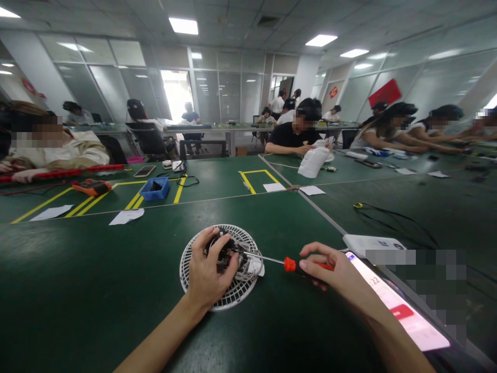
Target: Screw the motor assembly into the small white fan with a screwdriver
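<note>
Plainly, both hands are busy at a round white grille (236, 299) that lies flat on the green table (97, 280), straight ahead of the person. The left hand (209, 272) comes in from below and covers the middle of the grille; its grip is closed, fingers curled over the top of a dark motor (224, 255) seated there, thumb on the near side. The right hand (334, 269) is clamped around the red handle of a screwdriver (289, 264), fingers wrapped and thumb along the top.

What matters is the line of the tool. Its long axis runs nearly level, right to left, rising slightly toward the tip, and the thin shaft crosses the grille's right rim to meet the motor just beside the left fingertips. So the motor lies to the left of the right grip, along the shaft, while the left hand is already on it. Whether the tip sits in a screw head is too small to tell.

Just right of the right forearm lies a lit phone (404, 311), with a white box (373, 243) beyond it. A blue tray (155, 188) stands well away across the table, where other people sit.
</note>
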`<state>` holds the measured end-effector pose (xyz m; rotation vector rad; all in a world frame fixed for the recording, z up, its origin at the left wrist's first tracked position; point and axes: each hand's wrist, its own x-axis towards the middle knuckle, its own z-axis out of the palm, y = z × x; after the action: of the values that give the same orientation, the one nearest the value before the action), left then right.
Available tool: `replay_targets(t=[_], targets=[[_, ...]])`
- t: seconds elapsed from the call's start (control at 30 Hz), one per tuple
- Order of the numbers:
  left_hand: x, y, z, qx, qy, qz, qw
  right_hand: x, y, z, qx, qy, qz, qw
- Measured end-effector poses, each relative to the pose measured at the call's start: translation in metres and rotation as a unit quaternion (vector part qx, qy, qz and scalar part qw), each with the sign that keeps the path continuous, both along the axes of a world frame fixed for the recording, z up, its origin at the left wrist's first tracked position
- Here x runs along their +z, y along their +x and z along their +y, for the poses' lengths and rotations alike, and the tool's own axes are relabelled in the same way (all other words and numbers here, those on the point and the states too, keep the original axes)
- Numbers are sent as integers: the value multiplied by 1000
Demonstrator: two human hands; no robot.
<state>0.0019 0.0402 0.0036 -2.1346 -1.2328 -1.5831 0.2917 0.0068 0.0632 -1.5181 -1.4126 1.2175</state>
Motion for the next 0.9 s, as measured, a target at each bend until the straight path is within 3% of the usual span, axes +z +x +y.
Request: replay_targets(t=[0.23,0.53,0.9], targets=[[0,0,0,-5,0,-5,1000,-1,1,-2,16,76,-33,996],[2,1,0,2,8,1,1000,3,-10,-5,39,-73,50,995],[3,0,0,-3,13,0,1000,6,-6,-5,-6,-5,74,997]])
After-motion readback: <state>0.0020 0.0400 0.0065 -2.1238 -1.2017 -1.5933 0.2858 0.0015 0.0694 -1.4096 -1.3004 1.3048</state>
